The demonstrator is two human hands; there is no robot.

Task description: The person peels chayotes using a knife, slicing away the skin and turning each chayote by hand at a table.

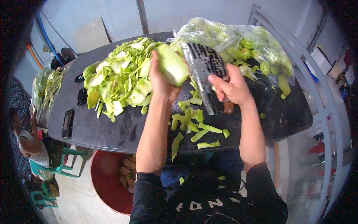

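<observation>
A large peeled pale-green vegetable (172, 66) rests in my left hand (160, 83), with my fingers curled round its left side and underside. My right hand (234, 86) grips a broad-bladed cleaver (203, 65) by its brown handle. Dark markings cover much of the blade, and its bright edge faces the vegetable. Left of my left hand rises a heap of green peelings (121, 74). Below both hands, loose strips of peel (201, 130) lie scattered on the dark table (100, 128).
A clear plastic bag (220, 33) of green vegetables lies at the back right. A phone-like black object (68, 123) sits near the left edge. Below stands a red tub (99, 179). Metal railings (317, 86) run along the right. A person (31, 145) is at far left.
</observation>
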